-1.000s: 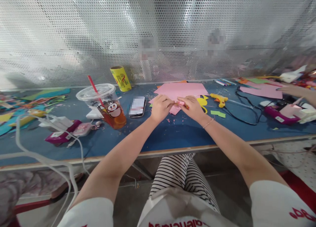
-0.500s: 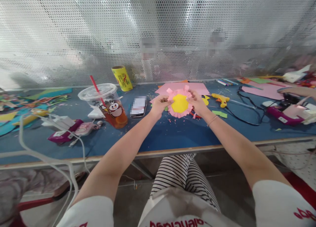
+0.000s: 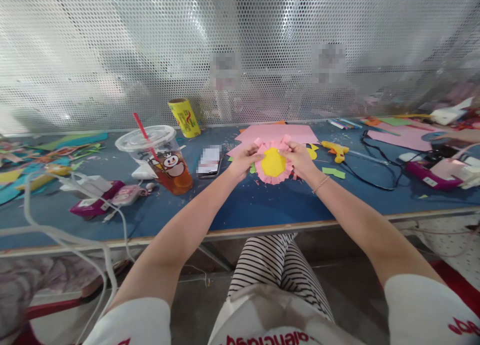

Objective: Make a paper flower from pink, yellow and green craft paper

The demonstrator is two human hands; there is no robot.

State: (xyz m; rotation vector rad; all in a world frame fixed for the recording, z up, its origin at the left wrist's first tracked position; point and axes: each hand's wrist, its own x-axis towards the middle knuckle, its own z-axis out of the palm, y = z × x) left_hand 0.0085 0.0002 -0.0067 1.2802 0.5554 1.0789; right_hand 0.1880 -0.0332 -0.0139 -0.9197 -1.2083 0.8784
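Between my hands is a paper flower (image 3: 273, 163) with a round yellow centre and a fringed pink border. My left hand (image 3: 243, 161) pinches its left edge, thumb on the front. On the opposite edge my right hand (image 3: 300, 160) grips it the same way, fingers partly hidden behind it. Pink paper sheets (image 3: 285, 133) lie just beyond the flower. A yellow paper cut-out (image 3: 312, 151) shows beside my right hand, and a yellow glue gun (image 3: 336, 151) rests farther right. Green paper scraps (image 3: 333, 173) lie near my right wrist.
A lidded drink cup (image 3: 168, 167) with a red straw stands left, near a phone (image 3: 209, 161) and a yellow roll (image 3: 185, 118). Purple packs (image 3: 99, 199) and white cables lie left. A black cord crosses the right side, near another person's hand (image 3: 455, 137). A perforated metal panel (image 3: 262, 50) backs the table.
A second ago both hands were pinching a small pink piece low over the table. Then they took hold of the flower by its sides, and its upper pink strips now sit closer in.
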